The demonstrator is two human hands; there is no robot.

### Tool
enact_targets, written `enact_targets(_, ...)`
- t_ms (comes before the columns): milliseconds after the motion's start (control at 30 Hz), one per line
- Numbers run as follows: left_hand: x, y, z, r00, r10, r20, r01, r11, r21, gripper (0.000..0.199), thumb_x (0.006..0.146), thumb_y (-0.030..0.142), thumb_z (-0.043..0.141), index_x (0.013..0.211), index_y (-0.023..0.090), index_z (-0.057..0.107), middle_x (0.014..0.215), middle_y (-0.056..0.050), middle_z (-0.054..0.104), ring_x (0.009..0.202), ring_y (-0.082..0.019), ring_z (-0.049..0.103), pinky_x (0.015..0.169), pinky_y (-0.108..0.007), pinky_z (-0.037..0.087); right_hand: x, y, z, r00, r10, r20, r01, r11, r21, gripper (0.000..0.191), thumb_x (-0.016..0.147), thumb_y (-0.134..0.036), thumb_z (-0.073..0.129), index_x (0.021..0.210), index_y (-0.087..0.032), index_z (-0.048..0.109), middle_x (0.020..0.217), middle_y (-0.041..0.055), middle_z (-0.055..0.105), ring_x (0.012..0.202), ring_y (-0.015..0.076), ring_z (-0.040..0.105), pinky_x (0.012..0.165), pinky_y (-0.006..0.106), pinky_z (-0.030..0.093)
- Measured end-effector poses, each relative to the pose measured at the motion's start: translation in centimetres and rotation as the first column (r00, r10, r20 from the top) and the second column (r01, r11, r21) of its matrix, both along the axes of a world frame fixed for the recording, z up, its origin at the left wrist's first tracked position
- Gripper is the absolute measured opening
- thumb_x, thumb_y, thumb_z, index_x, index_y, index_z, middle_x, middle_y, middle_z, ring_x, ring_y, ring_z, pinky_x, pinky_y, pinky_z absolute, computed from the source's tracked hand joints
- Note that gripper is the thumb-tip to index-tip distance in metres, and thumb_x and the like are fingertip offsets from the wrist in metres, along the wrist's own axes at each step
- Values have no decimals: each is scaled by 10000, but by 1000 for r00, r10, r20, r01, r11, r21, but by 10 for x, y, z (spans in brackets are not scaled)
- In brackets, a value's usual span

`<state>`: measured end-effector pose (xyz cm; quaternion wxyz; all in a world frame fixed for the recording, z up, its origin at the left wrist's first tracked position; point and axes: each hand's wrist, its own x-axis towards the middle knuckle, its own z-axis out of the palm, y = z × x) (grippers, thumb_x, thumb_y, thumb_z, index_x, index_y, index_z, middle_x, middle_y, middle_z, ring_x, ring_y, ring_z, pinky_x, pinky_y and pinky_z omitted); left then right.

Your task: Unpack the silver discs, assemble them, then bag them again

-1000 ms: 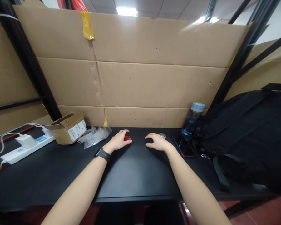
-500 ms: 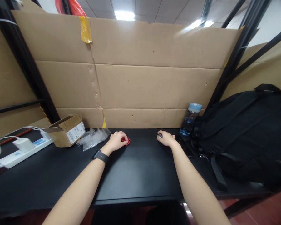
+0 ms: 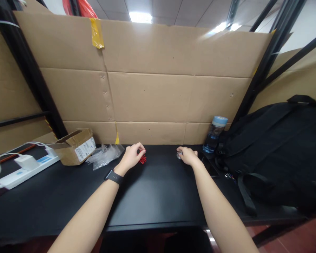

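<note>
Red tangle [image 3: 142,160] at left hand [image 3: 132,155] | clear roll [image 3: 178,155] at right hand [image 3: 189,155]

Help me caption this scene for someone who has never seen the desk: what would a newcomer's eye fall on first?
Probably the bulky black backpack, filling the right side of the black table. Next, the bright red bundle beside the left hand, with a small, shiny round thing at the right hand. The blue-lidded bottle also stands out, upright near the cardboard wall, just left of the backpack.
</note>
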<state>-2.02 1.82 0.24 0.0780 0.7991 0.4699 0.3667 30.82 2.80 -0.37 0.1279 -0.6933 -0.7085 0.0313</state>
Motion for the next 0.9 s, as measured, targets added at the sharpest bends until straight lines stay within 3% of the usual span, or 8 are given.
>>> enact_targets(100, 3, 0, -2, 999, -14, 32, 14, 1000, 7, 189, 891, 391, 583, 876, 227, 677, 917, -27, 751, 843, -200, 688, 825, -318, 510, -3, 1, -1, 998, 42, -50, -38, 996, 76, 307, 929, -263, 542, 1211, -306, 657, 1253, 93, 676, 1177, 314, 590, 959, 495, 409)
enact_targets(167, 7, 1, -6, 991, -61, 120, 67, 997, -47, 203, 875, 409, 609, 876, 227, 699, 928, -27, 761, 868, -204, 703, 835, -320, 527, -11, 1, -1, 966, 191, -174, -167, 976, 141, 313, 923, -256, 557, 1223, -284, 641, 1223, 81, 690, 1124, 258, 623, 949, 410, 449)
enact_targets(233, 12, 2, -11, 961, -116, 252, 152, 980, -130, 221, 854, 424, 648, 935, 228, 709, 943, -29, 773, 886, -203, 721, 847, -318, 547, -25, -1, -3, 872, 367, -324, -312, 927, 208, 320, 915, -273, 577, 1232, -269, 624, 1191, 63, 704, 1029, 201, 663, 918, 337, 489)
enact_targets(300, 18, 4, -16, 923, -142, 357, 225, 953, -202, 291, 826, 430, 692, 1028, 221, 708, 969, -44, 781, 908, -213, 732, 863, -327, 563, -43, -4, -4, 779, 444, -443, -364, 895, 258, 322, 905, -316, 603, 1223, -269, 621, 1184, 55, 705, 948, 177, 686, 878, 316, 524)
enact_targets(400, 24, 3, -21, 914, -123, 387, 229, 943, -240, 307, 828, 433, 696, 1030, 206, 738, 986, -70, 784, 901, -235, 736, 849, -347, 579, -69, -11, -7, 649, 482, -588, -363, 876, 318, 339, 894, -371, 629, 1210, -249, 617, 1169, 74, 701, 909, 168, 702, 853, 315, 557)
enact_targets(600, 32, 0, -23, 929, -103, 355, 156, 980, -124, 164, 846, 347, 682, 896, 217, 769, 935, -40, 775, 884, -218, 716, 853, -334, 553, -98, -22, -11, 368, 494, -788, -356, 857, 371, 505, 773, -385, 782, 1205, -211, 586, 1192, 122, 688, 969, 203, 718, 878, 352, 586)
enact_targets(700, 36, 0, -24, 928, -138, 346, 154, 988, -18, 103, 839, 262, 674, 859, 215, 763, 1008, -47, 739, 958, -208, 688, 902, -329, 525, -103, -26, -9, 315, 481, -818, -345, 861, 374, 499, 726, -363, 823, 1149, -194, 619, 1181, 132, 690, 987, 235, 726, 867, 369, 596)
enact_targets(900, 40, 0, -26, 953, -87, 291, 66, 994, 82, 84, 831, 190, 679, 824, 221, 757, 998, -46, 649, 971, -198, 630, 904, -335, 500, -104, -28, -7, 318, 476, -820, -354, 862, 363, 478, 709, -344, 828, 1129, -183, 666, 1151, 117, 692, 943, 246, 738, 843, 382, 611)
